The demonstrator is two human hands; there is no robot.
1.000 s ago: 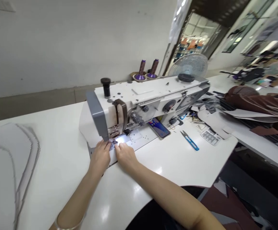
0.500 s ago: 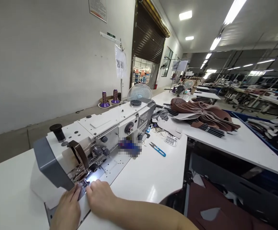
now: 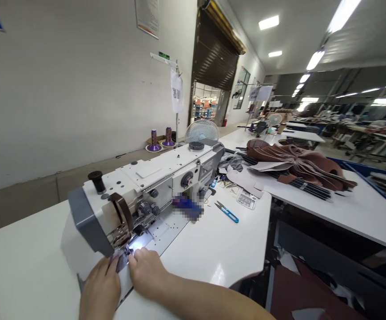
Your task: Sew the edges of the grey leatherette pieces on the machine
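Observation:
A white and grey industrial sewing machine (image 3: pixel 153 186) stands on a white table (image 3: pixel 212 249). Under its lit needle area lies a small dark piece of material (image 3: pixel 122 261). My left hand (image 3: pixel 100 291) rests on the left side of that piece, fingers curled onto it. My right hand (image 3: pixel 146 271) presses on the piece's right side, fingertips close to the presser foot. Both hands lie close together at the machine's bed.
Blue thread snips (image 3: pixel 226 211) and a blurred blue object (image 3: pixel 188 206) lie right of the machine. Two purple thread cones (image 3: pixel 161 138) and a small fan (image 3: pixel 201 130) stand behind. Brown leather pieces (image 3: pixel 296 162) pile on the neighbouring table. A gap separates the tables.
The camera has lifted from looking down at the needle to looking across the workshop. Both hands stay at the dark piece under the needle.

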